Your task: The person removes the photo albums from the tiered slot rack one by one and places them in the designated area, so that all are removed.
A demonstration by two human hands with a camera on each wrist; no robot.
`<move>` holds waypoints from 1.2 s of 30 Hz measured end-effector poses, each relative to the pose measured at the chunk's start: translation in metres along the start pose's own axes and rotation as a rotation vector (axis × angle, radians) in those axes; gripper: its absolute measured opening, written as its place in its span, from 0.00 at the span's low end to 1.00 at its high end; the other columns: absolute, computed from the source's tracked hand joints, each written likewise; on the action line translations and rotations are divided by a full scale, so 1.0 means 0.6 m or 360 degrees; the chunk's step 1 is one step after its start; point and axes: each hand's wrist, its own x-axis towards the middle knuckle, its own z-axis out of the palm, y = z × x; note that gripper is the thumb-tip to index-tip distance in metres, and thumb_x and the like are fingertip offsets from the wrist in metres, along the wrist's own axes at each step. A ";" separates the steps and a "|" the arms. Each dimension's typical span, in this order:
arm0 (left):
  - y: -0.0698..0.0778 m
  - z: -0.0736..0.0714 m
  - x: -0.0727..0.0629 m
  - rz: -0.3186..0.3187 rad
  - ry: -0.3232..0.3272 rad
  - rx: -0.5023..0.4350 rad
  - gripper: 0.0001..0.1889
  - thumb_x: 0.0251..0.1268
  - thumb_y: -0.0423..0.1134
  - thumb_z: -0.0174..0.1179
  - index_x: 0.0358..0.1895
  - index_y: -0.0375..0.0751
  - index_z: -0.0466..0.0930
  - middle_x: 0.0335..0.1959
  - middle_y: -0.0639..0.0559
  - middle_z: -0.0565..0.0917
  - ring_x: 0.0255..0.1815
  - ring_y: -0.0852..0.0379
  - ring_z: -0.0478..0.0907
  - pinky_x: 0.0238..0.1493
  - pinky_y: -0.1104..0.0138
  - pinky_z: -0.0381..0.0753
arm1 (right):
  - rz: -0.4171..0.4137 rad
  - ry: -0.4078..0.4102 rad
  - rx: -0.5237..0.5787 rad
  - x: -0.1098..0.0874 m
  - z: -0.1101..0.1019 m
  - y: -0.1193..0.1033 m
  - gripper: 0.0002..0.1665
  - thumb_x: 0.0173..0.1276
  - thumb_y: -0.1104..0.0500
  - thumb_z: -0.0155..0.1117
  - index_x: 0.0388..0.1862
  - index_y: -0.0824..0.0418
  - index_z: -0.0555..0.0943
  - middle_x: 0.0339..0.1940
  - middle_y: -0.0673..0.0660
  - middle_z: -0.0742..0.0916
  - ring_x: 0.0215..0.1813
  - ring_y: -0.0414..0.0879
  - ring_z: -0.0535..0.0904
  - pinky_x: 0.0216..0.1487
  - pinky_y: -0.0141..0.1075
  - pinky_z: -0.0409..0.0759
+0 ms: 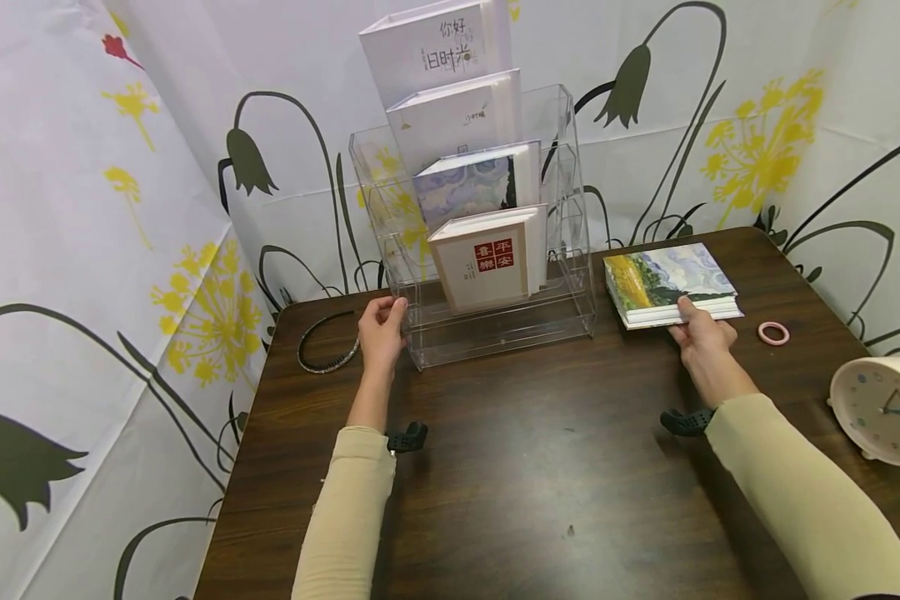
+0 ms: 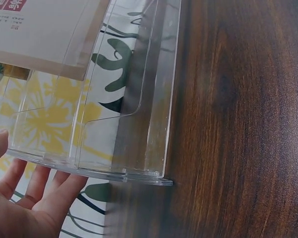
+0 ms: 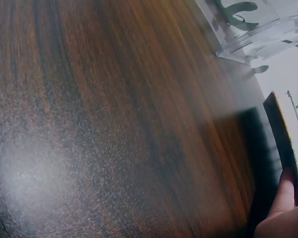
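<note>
My left hand (image 1: pixel 382 327) grips the left side wall of a clear acrylic rack (image 1: pixel 495 337), thumb at the wall's edge and fingers along its outer face. Several pale-covered books stand in its stepped tiers; the front book (image 1: pixel 483 265) has red square characters, and the one behind it, a swirling painted cover (image 1: pixel 468 187). My right hand (image 1: pixel 708 346) holds a book (image 1: pixel 671 279) with a painted cover of yellow field and blue sky, thumb on top and fingers beneath. The right wrist view catches this book's edge (image 3: pixel 283 134) raised over its shadow.
A black headband (image 1: pixel 330 367) lies left of the rack. To the right of the painted book are a pink ring (image 1: pixel 773 333) and a round cream clock (image 1: pixel 881 408). The brown wooden table (image 1: pixel 510 467) backs onto flower-printed curtains (image 1: pixel 300 217).
</note>
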 end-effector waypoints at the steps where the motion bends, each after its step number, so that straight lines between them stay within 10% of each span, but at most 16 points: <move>1: -0.001 0.000 0.000 0.0001 -0.0003 -0.0007 0.20 0.69 0.50 0.62 0.54 0.39 0.76 0.39 0.51 0.77 0.42 0.58 0.74 0.45 0.44 0.82 | 0.0003 0.0004 -0.0006 0.001 0.000 0.000 0.30 0.56 0.66 0.76 0.50 0.56 0.67 0.25 0.51 0.83 0.22 0.40 0.83 0.23 0.33 0.83; 15: -0.001 0.000 -0.001 0.0020 -0.0004 -0.0012 0.20 0.69 0.49 0.62 0.54 0.38 0.76 0.39 0.50 0.77 0.44 0.55 0.75 0.44 0.44 0.82 | -0.0008 -0.0022 -0.0036 0.012 -0.004 0.004 0.28 0.56 0.68 0.75 0.48 0.59 0.67 0.23 0.52 0.84 0.22 0.40 0.82 0.23 0.32 0.83; 22: -0.001 0.001 -0.001 0.0007 -0.0006 -0.0024 0.20 0.69 0.49 0.62 0.54 0.38 0.76 0.39 0.49 0.76 0.45 0.53 0.75 0.45 0.44 0.82 | 0.0028 0.0030 -0.0317 0.007 -0.009 -0.002 0.48 0.54 0.65 0.77 0.66 0.56 0.57 0.38 0.50 0.79 0.22 0.39 0.82 0.32 0.32 0.84; 36: 0.000 0.001 -0.001 0.0015 -0.0002 -0.0016 0.20 0.69 0.49 0.62 0.54 0.38 0.76 0.40 0.49 0.77 0.44 0.56 0.74 0.45 0.44 0.82 | 0.0181 -0.0159 -0.0941 -0.006 -0.023 -0.030 0.56 0.60 0.49 0.73 0.77 0.58 0.49 0.16 0.54 0.84 0.25 0.45 0.86 0.38 0.38 0.85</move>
